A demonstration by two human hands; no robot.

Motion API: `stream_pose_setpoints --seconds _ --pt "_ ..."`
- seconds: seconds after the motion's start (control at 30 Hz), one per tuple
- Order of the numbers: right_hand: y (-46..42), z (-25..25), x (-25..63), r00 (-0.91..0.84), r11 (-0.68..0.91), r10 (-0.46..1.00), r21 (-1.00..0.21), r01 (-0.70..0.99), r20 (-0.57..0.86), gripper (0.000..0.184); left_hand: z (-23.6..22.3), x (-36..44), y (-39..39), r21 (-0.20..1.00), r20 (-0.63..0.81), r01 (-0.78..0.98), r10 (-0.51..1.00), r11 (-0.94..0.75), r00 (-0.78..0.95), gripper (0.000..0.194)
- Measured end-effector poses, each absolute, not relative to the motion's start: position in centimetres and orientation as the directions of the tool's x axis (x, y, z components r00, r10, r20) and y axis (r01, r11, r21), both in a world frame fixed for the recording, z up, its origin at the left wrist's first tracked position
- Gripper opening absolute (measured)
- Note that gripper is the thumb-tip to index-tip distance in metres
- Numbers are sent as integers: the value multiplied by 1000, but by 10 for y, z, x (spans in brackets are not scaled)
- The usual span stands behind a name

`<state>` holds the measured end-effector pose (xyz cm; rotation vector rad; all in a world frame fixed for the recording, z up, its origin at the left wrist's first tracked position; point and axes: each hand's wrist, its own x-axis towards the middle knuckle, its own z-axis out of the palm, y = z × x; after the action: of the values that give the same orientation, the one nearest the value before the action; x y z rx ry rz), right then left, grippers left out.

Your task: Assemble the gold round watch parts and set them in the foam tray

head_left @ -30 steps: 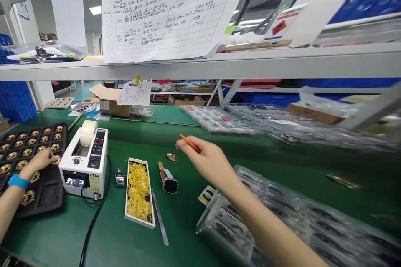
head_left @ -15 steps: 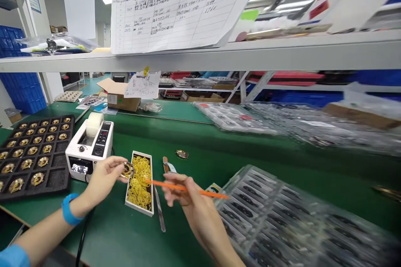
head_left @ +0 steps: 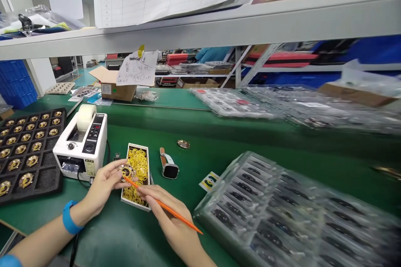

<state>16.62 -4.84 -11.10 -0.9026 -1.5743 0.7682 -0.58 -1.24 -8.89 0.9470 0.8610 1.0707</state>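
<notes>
Between the thumb and fingers of my left hand [head_left: 102, 185] is a round gold and clear watch case part [head_left: 126, 171] with a dark centre. My right hand [head_left: 175, 217] is closed around a thin orange pointed stick [head_left: 175, 213]. Its tip meets the lower part of the watch case, or comes very near it. Both hands are over a narrow white box [head_left: 148, 175] filled with small yellow rings [head_left: 138, 159]. Part of the box is hidden behind my fingers.
A white tape dispenser [head_left: 97, 133] and a black foam tray [head_left: 50, 177] of gold cases stand on the left. A smartwatch [head_left: 171, 171] lies right of the box, below another gold case [head_left: 183, 144]. Clear plastic trays [head_left: 266, 212] fill the right. A shelf beam [head_left: 200, 37] crosses above.
The stick has swung from nearly level, apart from the case, to slanting with its tip at the case. My right hand has moved left and down. The view has tilted downward.
</notes>
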Motion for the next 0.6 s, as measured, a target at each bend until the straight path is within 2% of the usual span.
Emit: stream_pose_setpoints --seconds 0.1,0.17,0.23,0.3,0.37,0.5,0.6 --pt "-46 -110 172 -217 652 758 -731 202 616 30 -88 -7 -13 925 -112 -324 957 199 266 46" --pt "-44 -110 175 -329 761 648 -607 230 687 39 -88 -7 -13 925 -116 -323 957 201 264 46" --pt "-42 -110 177 -435 833 553 -485 266 711 45 -89 -7 -12 924 -126 -321 958 209 259 46" --pt "-43 -110 178 -482 863 506 -417 286 715 46 -92 -7 -11 921 -138 -324 958 217 251 47" --pt "-45 -109 177 -410 851 524 -435 295 747 44 -93 -6 -11 919 -149 -325 959 225 243 48" --pt "-48 -107 172 -57 748 626 -579 324 778 33 -94 -3 -16 921 -160 -307 952 240 262 53" --pt "-48 -108 166 27 706 659 -630 323 752 29 -93 1 -20 922 -138 -309 942 235 307 55"
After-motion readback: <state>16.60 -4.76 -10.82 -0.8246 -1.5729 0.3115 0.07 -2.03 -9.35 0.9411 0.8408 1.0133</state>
